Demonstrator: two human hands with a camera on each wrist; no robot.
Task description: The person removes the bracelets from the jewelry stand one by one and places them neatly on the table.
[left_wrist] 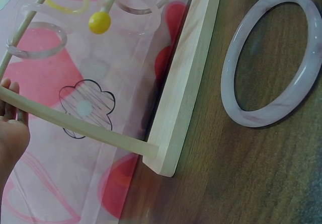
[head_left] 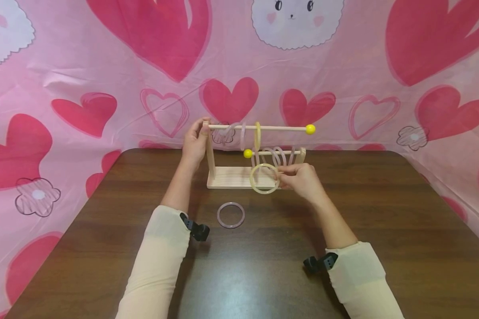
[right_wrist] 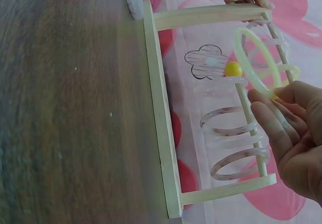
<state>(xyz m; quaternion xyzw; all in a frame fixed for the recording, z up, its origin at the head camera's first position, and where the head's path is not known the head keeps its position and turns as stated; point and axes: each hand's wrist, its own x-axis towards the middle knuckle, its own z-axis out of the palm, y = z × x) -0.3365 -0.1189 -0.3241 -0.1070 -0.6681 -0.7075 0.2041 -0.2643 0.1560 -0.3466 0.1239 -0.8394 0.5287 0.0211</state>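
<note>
A wooden bangle rack (head_left: pixel 231 175) stands at the far side of the table, with two rods at different heights. My left hand (head_left: pixel 194 144) grips the top of its left post, thumb in front. With thumb and fingertips, my right hand (head_left: pixel 303 179) pinches a yellow bangle (head_left: pixel 265 192) by its right side, in front of the lower rod. Another yellow bangle (head_left: pixel 259 137) hangs on the upper rod beside pale lilac bangles (head_left: pixel 243 138). Several pale bangles hang on the lower rod. One lilac bangle (left_wrist: pixel 230 73) lies flat on the table before the rack.
Yellow balls cap the free ends of the upper rod (head_left: pixel 310 129) and lower rod (head_left: pixel 248 153). Behind the brown wooden table (head_left: pixel 259 274) hangs a pink cloth (head_left: pixel 271 66) with hearts. Small black cameras are strapped at both cuffs.
</note>
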